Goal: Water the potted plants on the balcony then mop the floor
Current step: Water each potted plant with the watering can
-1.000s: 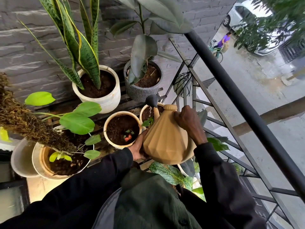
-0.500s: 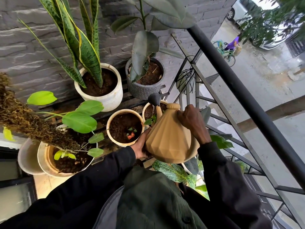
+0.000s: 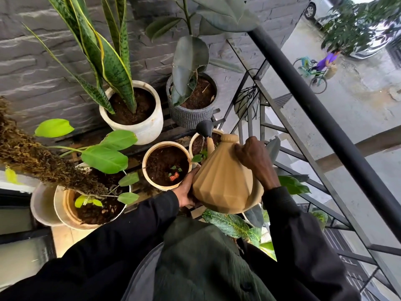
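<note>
Watering can (image 3: 221, 181): tan, faceted and hard-walled; I hold it in front of my chest, tipped forward with the spout pointing away from me.
Left hand (image 3: 186, 190): cupped against the can's lower left edge, fingers curled under it to take the weight.
Right hand (image 3: 251, 157): closed over the can's upper right shoulder, where I judge the handle runs; my knuckles hide the handle itself.
Handling: rigid, so no squeeze is needed. I expect it to be heavy, with water shifting inside, and perhaps slick, so handle above and palm below is the hold.
Spout rose (image 3: 205, 128): dark, at the can's far tip.
Small pot (image 3: 192, 144): just beyond the can, under the rose; I cannot tell whether water is falling.
Seedling pot (image 3: 145, 161): left of the can, beside my left fingers.
White pot (image 3: 138, 131), grey pot (image 3: 191, 118): well beyond the can, by the wall.
Railing (image 3: 314, 105): right of the can.
</note>
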`<state>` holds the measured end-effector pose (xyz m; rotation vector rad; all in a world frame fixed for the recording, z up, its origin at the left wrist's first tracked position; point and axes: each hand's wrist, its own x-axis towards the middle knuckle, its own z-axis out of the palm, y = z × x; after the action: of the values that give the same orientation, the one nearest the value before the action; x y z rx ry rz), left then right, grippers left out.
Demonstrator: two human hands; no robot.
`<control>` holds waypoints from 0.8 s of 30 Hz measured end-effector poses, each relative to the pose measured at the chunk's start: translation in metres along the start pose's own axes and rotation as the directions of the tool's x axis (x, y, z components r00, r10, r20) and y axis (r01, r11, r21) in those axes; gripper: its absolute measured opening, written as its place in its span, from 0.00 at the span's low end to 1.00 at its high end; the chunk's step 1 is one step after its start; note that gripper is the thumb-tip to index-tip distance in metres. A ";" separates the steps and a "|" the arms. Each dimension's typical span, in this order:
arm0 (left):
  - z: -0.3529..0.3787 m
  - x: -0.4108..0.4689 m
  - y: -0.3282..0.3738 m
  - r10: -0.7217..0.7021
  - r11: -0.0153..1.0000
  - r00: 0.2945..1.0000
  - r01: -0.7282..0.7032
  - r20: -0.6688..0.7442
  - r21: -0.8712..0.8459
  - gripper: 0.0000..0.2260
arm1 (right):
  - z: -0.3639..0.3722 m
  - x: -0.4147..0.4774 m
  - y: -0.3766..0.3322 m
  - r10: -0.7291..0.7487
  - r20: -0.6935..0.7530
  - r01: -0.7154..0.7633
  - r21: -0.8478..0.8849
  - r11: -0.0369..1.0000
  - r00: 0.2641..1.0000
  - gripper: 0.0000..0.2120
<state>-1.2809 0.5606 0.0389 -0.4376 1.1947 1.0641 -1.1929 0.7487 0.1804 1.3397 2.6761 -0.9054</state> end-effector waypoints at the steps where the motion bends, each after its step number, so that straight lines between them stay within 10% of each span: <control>1: 0.001 0.000 0.000 0.004 1.000 1.000 -0.004 0.004 0.005 0.32 | -0.001 0.000 0.000 -0.003 -0.005 0.003 -0.008 1.000 1.000 0.18; 24: 0.022 -0.010 -0.009 0.086 0.995 0.990 -0.079 -0.108 0.067 0.33 | 0.003 -0.030 0.048 -0.090 -0.117 0.112 0.201 0.973 0.989 0.23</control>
<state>-1.2613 0.5688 0.0536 -0.4062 1.3509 1.0812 -1.1388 0.7478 0.1623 1.3336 2.8208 -1.1855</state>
